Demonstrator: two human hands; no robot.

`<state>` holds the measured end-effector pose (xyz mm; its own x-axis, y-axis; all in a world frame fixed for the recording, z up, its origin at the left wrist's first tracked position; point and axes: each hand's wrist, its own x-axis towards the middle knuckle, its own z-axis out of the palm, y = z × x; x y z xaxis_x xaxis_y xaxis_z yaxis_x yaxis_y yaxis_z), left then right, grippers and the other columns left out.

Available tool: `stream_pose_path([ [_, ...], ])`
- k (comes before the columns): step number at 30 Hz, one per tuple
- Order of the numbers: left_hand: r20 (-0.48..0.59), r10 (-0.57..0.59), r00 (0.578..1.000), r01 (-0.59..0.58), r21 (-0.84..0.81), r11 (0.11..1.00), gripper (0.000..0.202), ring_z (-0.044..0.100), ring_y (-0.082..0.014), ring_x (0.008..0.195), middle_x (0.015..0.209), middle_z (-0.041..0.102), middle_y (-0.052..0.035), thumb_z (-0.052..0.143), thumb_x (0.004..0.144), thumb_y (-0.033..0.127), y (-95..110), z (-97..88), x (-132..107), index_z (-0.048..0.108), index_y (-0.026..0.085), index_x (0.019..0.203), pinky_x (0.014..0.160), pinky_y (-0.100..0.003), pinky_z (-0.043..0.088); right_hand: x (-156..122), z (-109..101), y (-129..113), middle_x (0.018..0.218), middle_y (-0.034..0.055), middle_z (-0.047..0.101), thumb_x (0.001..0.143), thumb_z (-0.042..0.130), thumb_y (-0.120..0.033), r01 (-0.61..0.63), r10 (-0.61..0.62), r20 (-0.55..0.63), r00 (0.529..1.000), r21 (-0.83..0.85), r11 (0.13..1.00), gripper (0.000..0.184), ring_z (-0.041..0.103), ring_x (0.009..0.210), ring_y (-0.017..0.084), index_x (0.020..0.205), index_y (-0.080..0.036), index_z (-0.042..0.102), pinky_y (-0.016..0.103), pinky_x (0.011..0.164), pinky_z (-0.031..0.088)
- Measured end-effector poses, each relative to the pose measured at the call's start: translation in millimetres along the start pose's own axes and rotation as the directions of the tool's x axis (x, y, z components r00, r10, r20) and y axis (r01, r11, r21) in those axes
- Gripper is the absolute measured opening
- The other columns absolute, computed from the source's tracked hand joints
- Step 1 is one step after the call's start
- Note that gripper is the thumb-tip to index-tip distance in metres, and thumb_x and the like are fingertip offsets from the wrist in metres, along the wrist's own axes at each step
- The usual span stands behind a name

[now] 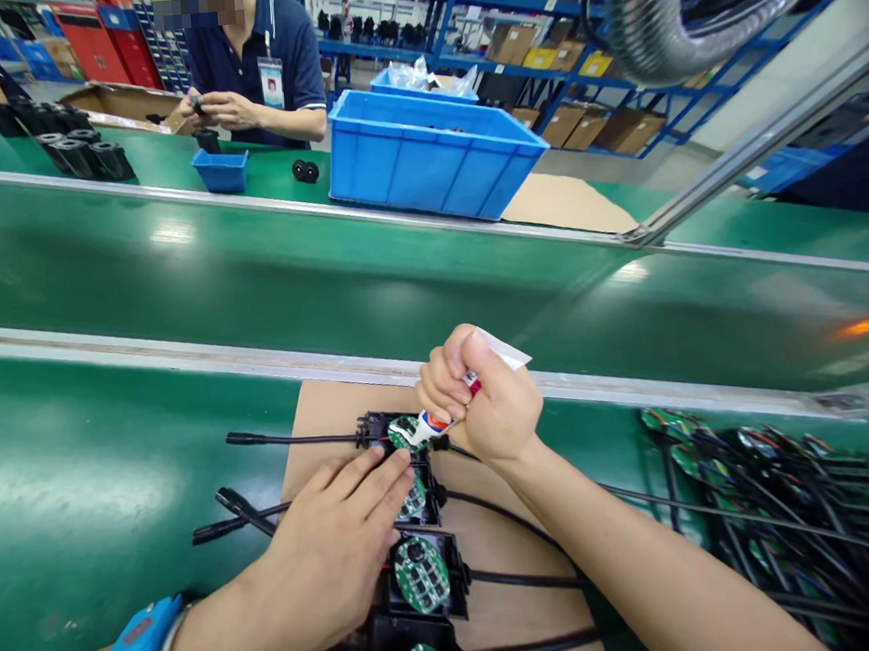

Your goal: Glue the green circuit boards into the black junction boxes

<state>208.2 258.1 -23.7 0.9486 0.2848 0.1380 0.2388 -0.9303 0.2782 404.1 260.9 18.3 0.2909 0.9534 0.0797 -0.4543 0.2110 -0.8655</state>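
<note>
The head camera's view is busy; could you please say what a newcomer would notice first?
Probably the big blue bin on the far bench. Then, near the middle, the right hand grips a tube with its tip at a round green circuit board. A heap of black cables lies at the right.

The right hand (489,396) is squeezing a tube (436,424), its nozzle touching or nearly touching the farthest green circuit board (397,426) in a row of black housings (455,557). The left hand (338,539) is lying over the row's left side. Cardboard (328,414) is lying underneath. Opposite, a co-worker (300,55) is holding a small part (196,103) near a blue bin (436,155).
</note>
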Motion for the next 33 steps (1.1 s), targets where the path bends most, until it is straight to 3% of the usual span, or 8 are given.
stream_pose_path([
  [11, 0.026, 0.019, 0.999, -0.020, 0.028, 0.999, 0.047, 0.034, -0.0203, 0.134, 0.152, 0.033, 0.0000, 0.034, 0.100, 0.028, 0.7, -1.4, 0.5, 0.037, 0.016, 0.144, 0.105, -0.035, 0.025, 0.9, -10.5, -6.4, 0.045, -0.0060, 0.027, 0.086, 0.059, -0.043, 0.021, -0.022, -0.016, 1.000, -0.037, 0.999, 0.038, 0.024, 0.036, 0.005, 0.062, -0.018, 0.044, 0.018, 0.037, 0.027],
  [19, 0.021, 0.017, 1.000, -0.017, 0.023, 1.000, 0.047, 0.032, -0.0204, 0.136, 0.152, 0.033, -0.0003, 0.035, 0.099, 0.028, 0.8, -0.1, -0.1, 0.036, 0.015, 0.144, 0.103, -0.035, 0.026, 9.2, -7.5, 3.1, 0.045, -0.0066, 0.027, 0.082, 0.063, -0.044, 0.058, -0.060, -0.047, 0.997, -0.045, 0.997, 0.041, 0.023, 0.035, 0.005, 0.060, -0.018, 0.042, 0.018, 0.034, 0.025],
  [24, 0.021, 0.005, 1.000, -0.005, 0.004, 1.000, 0.046, 0.033, -0.0198, 0.135, 0.150, 0.036, 0.0000, 0.035, 0.098, 0.026, -0.3, -1.6, 1.9, 0.038, 0.015, 0.143, 0.104, -0.034, 0.027, 6.9, -12.9, -0.9, 0.047, -0.0054, 0.032, 0.087, 0.058, -0.043, 0.060, -0.062, -0.016, 0.998, -0.071, 0.996, 0.037, 0.029, 0.037, 0.007, 0.062, -0.018, 0.045, 0.021, 0.037, 0.031],
  [28, 0.011, 0.028, 1.000, -0.028, 0.020, 0.999, 0.045, 0.034, -0.0224, 0.133, 0.147, 0.041, -0.0016, 0.038, 0.096, 0.025, 4.0, -14.3, -8.0, 0.042, 0.015, 0.140, 0.105, -0.036, 0.025, -7.3, -2.7, -18.5, 0.050, -0.0026, 0.042, 0.086, 0.060, -0.042, 0.084, -0.085, -0.001, 0.996, -0.106, 0.991, 0.035, 0.042, 0.042, 0.011, 0.063, -0.018, 0.049, 0.026, 0.044, 0.041],
  [33, 0.046, 0.079, 0.996, -0.080, 0.006, 0.997, 0.048, 0.042, -0.0243, 0.123, 0.142, 0.047, -0.0035, 0.043, 0.090, 0.029, 14.5, -25.5, -28.8, 0.049, 0.015, 0.135, 0.102, -0.038, 0.027, -33.8, 19.6, -14.1, 0.051, -0.0038, 0.033, 0.092, 0.051, -0.039, 0.044, -0.043, 0.071, 0.997, -0.012, 0.999, 0.034, 0.032, 0.041, 0.008, 0.067, -0.018, 0.048, 0.022, 0.042, 0.033],
])
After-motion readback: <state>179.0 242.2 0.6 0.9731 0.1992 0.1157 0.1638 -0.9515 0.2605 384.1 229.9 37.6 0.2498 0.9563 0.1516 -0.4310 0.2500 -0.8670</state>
